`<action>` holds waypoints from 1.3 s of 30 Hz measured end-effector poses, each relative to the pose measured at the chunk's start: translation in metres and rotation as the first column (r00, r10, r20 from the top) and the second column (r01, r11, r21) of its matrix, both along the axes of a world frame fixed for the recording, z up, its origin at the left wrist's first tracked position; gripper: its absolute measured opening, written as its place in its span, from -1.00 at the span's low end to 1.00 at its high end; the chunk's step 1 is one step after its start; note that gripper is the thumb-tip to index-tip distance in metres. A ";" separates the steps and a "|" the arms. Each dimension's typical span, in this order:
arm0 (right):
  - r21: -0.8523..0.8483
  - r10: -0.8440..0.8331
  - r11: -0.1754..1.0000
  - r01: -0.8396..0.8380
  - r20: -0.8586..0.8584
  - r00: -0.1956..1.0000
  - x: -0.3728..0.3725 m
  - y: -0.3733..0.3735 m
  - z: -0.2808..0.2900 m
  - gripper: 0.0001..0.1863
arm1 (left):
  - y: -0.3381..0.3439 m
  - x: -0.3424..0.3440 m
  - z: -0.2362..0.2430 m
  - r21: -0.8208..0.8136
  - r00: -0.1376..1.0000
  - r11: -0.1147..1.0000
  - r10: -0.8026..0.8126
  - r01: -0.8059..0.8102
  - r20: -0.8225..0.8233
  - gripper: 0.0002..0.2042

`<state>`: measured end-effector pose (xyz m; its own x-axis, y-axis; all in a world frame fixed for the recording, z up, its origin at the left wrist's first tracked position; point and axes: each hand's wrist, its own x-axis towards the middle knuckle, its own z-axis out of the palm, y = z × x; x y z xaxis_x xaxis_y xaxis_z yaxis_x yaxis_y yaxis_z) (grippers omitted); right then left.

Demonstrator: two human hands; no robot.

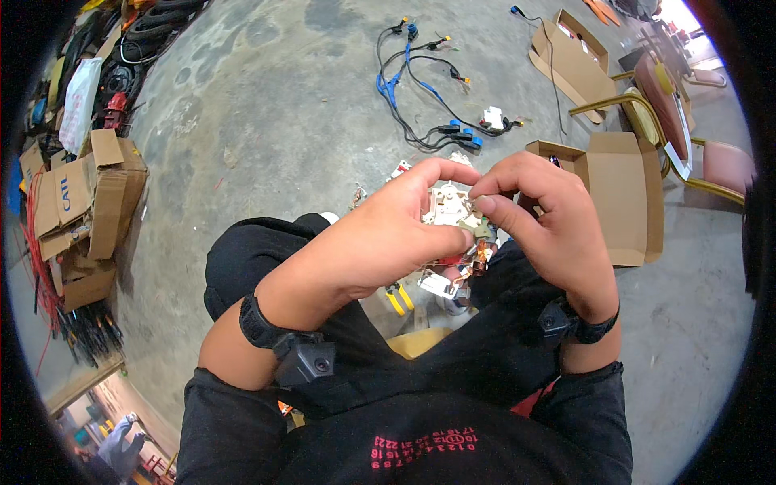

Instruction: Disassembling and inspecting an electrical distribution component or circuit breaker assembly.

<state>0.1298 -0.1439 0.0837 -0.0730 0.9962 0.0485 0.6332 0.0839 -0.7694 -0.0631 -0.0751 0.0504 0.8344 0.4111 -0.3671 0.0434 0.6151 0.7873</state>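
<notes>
An opened white plastic device with copper and metal parts sits between my hands above my lap. My left hand grips it, fingers over its top and thumb across its lower part. My right hand has thumb and forefinger pinched at its upper right; any small piece between them is too small to make out. Yellow-handled pliers lie below the device.
Black-and-blue cable harnesses lie on the concrete floor. Open cardboard boxes and chairs stand at the right. Torn cartons and piled cables line the left. A person is at lower left.
</notes>
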 end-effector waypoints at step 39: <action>-0.413 -0.375 0.887 0.205 -0.388 0.842 -0.011 0.001 0.015 -0.83 | -0.001 -0.004 0.002 -0.057 0.998 0.996 0.065 -0.064 0.021 -0.47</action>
<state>0.1185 -0.1429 0.0990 0.1670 0.9243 -0.3430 0.1667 -0.3694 -0.9142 -0.0670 -0.0764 0.0522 0.8153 0.4436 -0.3722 -0.0157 0.6595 0.7515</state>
